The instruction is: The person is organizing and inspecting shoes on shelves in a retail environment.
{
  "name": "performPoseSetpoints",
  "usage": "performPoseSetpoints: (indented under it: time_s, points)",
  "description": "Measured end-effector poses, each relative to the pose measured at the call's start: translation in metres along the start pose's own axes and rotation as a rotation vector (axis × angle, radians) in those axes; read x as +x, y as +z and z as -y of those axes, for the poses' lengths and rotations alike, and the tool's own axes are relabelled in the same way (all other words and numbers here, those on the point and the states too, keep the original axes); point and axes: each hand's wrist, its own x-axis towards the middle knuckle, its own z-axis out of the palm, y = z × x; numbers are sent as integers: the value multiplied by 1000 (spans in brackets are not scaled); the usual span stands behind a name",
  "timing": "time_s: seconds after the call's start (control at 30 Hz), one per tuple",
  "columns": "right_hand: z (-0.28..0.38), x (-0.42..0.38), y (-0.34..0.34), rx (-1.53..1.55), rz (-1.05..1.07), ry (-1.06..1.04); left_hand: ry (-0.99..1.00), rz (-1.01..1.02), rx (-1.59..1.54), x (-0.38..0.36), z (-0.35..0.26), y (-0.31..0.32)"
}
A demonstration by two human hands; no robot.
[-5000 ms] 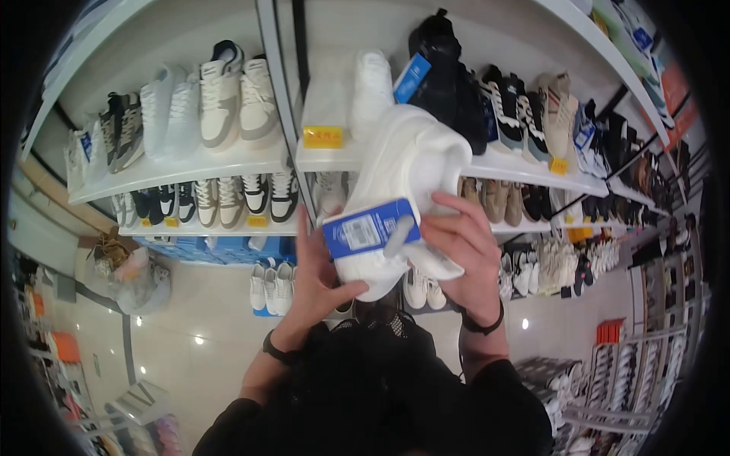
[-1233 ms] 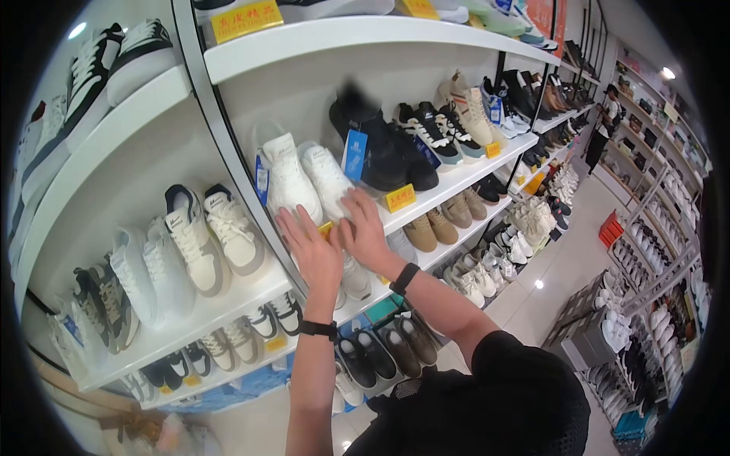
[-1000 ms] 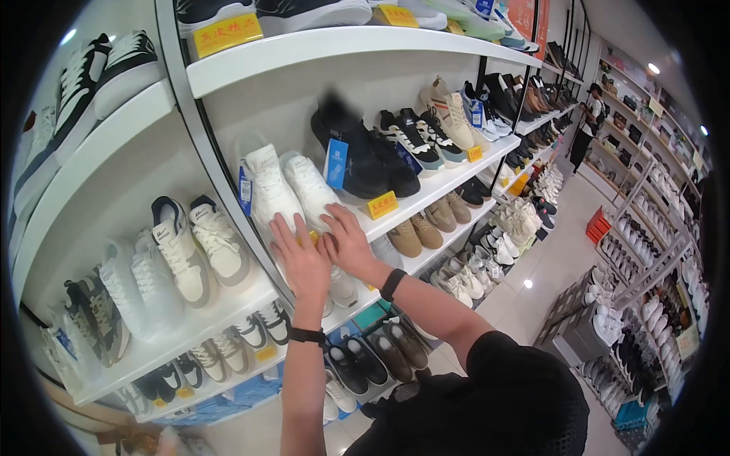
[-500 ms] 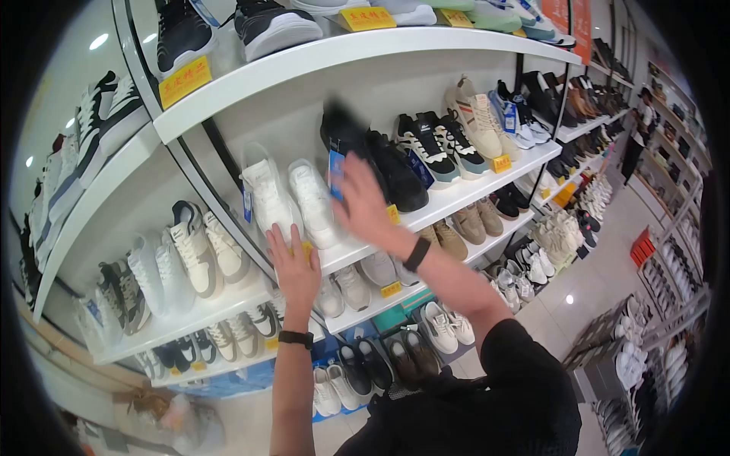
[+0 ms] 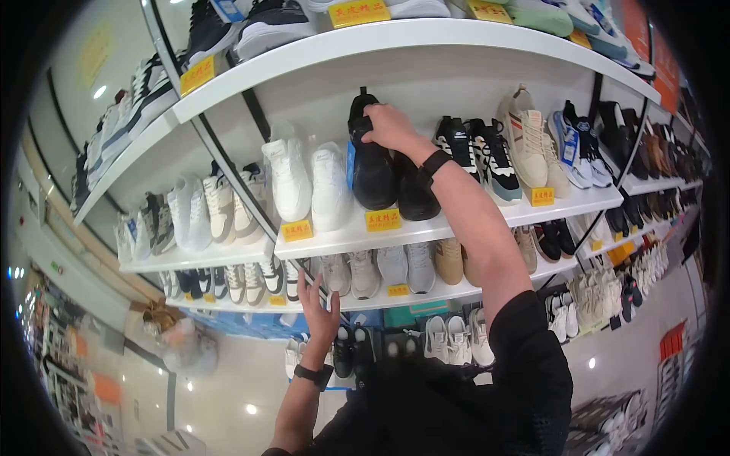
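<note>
Our right fingers [image 5: 372, 113] grip the black shoe [image 5: 373, 181], beneath them on the shelf [image 5: 337, 240], by its top; our left fingers [image 5: 312, 296] spread empty. We judge it light, soft-topped, firm-soled, surest held there.

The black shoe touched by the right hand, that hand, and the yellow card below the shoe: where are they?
Black shoe [image 5: 373, 176]: head view, on its front upper.
Right hand [image 5: 391, 128]: head view, back of hand.
Yellow card [image 5: 383, 220]: head view, middle of its face.
</note>
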Motion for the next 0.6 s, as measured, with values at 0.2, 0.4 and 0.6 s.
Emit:
performPoseSetpoints:
  time_s: [0.2,0.4,0.6]
  points:
    - [3,0,-7,207,-189,79,-95,39,-17,-16,-39,-5]
    - [11,-39,-28,242,-601,-225,-141,41,-137,6,-75,-16]
    - [44,-128,-62,428,-498,-142,-336,72,-803,19,-100,-22]
